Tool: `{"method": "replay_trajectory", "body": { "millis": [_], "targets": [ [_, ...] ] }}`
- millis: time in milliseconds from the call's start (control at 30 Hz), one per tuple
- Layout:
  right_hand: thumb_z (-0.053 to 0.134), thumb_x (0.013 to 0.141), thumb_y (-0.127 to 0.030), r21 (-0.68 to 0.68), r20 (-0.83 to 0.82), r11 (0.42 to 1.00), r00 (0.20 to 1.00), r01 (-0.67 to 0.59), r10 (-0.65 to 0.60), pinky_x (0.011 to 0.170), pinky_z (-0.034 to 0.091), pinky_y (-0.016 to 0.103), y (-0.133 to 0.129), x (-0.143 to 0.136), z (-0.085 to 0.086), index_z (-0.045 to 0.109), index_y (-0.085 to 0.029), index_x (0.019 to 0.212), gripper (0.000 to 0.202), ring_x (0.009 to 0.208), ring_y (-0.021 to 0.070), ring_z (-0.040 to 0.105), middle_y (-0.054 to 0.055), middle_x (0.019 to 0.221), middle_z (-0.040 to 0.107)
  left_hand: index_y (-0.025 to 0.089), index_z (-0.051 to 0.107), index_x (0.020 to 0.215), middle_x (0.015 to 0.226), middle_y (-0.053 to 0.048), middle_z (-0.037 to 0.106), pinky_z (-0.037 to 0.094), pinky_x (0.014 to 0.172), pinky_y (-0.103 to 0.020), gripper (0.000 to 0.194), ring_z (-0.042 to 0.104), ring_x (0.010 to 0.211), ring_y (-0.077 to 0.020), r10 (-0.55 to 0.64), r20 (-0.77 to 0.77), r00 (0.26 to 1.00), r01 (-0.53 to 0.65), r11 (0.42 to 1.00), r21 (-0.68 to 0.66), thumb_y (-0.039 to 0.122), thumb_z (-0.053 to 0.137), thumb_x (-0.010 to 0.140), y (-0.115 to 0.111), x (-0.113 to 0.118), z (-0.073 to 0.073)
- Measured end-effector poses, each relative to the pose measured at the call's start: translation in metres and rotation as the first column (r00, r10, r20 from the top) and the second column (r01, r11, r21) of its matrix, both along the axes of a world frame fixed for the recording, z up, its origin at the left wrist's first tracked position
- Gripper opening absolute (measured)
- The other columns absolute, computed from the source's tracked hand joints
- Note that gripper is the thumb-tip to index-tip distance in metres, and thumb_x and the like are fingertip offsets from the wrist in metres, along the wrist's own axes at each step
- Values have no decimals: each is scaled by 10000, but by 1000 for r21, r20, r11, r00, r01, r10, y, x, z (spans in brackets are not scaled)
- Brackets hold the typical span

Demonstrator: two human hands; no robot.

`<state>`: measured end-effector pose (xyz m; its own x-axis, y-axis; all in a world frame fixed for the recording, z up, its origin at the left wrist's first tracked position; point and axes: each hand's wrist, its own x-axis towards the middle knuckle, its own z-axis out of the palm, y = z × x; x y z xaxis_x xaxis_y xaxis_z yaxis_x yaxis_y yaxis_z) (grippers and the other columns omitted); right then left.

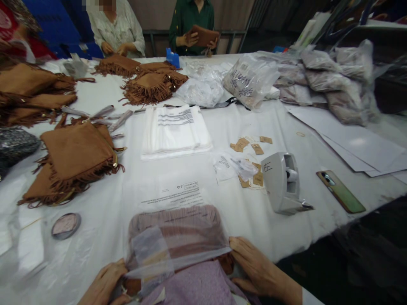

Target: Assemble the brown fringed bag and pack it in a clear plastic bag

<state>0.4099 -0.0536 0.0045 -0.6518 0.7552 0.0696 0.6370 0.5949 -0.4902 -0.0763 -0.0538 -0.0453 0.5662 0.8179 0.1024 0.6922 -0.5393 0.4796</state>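
Note:
At the near table edge my left hand (106, 281) and my right hand (254, 267) grip the open mouth of a clear plastic bag (173, 224). Each hand pinches one side of the opening. A brown bag wrapped in pinkish-grey cloth (178, 231) lies partly inside the plastic bag. The part outside it, in mauve cloth (193, 286), sits between my hands. Printed text shows on the plastic bag's far end.
Brown fringed bags (78, 156) lie left, more (149, 84) farther back. A stack of clear bags (174, 131), paper tags (251, 148), a tape dispenser (282, 182), a phone (340, 191) and packed bags (324, 80) lie right. Two people stand across the table (318, 161).

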Motion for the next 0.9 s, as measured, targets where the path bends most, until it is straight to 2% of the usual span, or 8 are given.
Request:
{"method": "replay_trajectory", "body": {
  "millis": [100,200,300,400,533,700,800,900],
  "targets": [
    [525,872,-294,64,-26,996,998,66,-65,921,497,423,0,-6,-9,505,-130,1191,359,1079,269,558,169,1103,609,291,552,1139,1105,-42,672,550,891,-348,426,632,1041,-263,103,20,995,-98,981,-165,375,699,749,5,7,5],
    [492,887,-264,96,-97,979,980,180,-171,843,535,418,13,-15,-16,520,-168,1153,284,998,262,592,151,1057,612,229,553,1089,1071,-77,638,518,885,-370,303,606,1004,-244,152,36,988,-129,925,-356,365,619,827,23,19,23],
    [472,904,-258,63,-122,967,964,247,-238,778,561,383,33,-25,-18,528,-199,1121,231,901,231,618,114,977,611,215,521,993,953,-41,601,503,792,-341,220,579,875,-200,206,67,976,-161,897,-411,372,581,851,46,26,39],
    [495,903,-288,93,-114,968,968,234,-224,779,572,364,44,-26,-22,506,-201,1164,275,920,229,630,111,1005,610,215,499,966,915,-16,572,474,750,-313,194,554,826,-179,225,39,974,-189,890,-415,358,573,857,61,25,43],
    [560,871,-390,225,-90,949,975,220,-204,804,577,398,44,-20,-27,491,-198,1196,383,957,266,642,130,1071,622,214,499,951,925,-19,571,454,739,-302,185,551,833,-182,172,15,985,-154,914,-375,366,565,870,62,23,40],
    [548,887,-352,195,-91,952,971,235,-221,791,578,359,45,-20,-27,526,-219,1136,283,897,234,659,90,987,646,212,492,924,884,-13,552,440,720,-297,152,543,814,-185,154,-1,988,-146,931,-334,363,501,909,61,24,41],
    [563,873,-379,215,-56,944,968,251,-245,820,564,386,41,-23,-27,516,-187,1163,350,943,251,634,124,1036,627,207,485,1040,980,-52,571,455,770,-333,370,557,887,-218,130,5,991,-123,945,-302,474,617,821,55,29,41],
    [561,838,-502,284,-2,914,954,289,-301,822,549,455,29,-27,-30,437,-120,1273,592,1015,314,588,195,1125,581,198,481,1082,1070,-99,574,442,836,-408,557,552,977,-277,186,-45,981,-191,968,-160,540,712,708,41,41,33]
  ]
}}
